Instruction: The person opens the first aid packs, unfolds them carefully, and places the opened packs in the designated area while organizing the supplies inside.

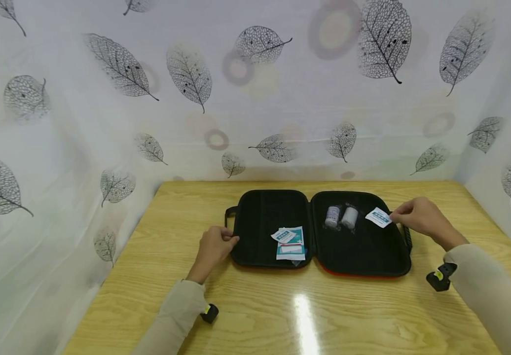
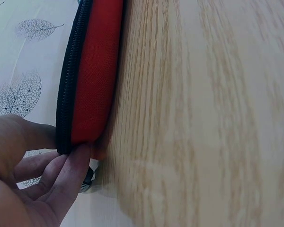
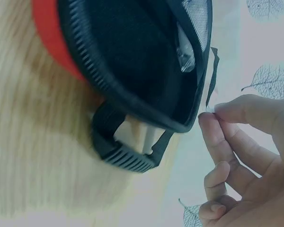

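Note:
A black-lined zip case with a red outer shell lies spread open on the table. My left hand pinches the rim at its left side; in the left wrist view, thumb and fingers meet around the zip edge at a corner. Over the right half, my right hand pinches a small white-and-blue sachet by its edge. Two plastic-wrapped bandage rolls, one purplish and one white, lie in that half. A similar sachet rests on a teal-and-white packet in the left half.
The wooden table extends around the case. Black carry handles stick out at the left and right ends. A pale leaf-patterned cloth hangs behind and at both sides. A mesh pocket shows inside the case.

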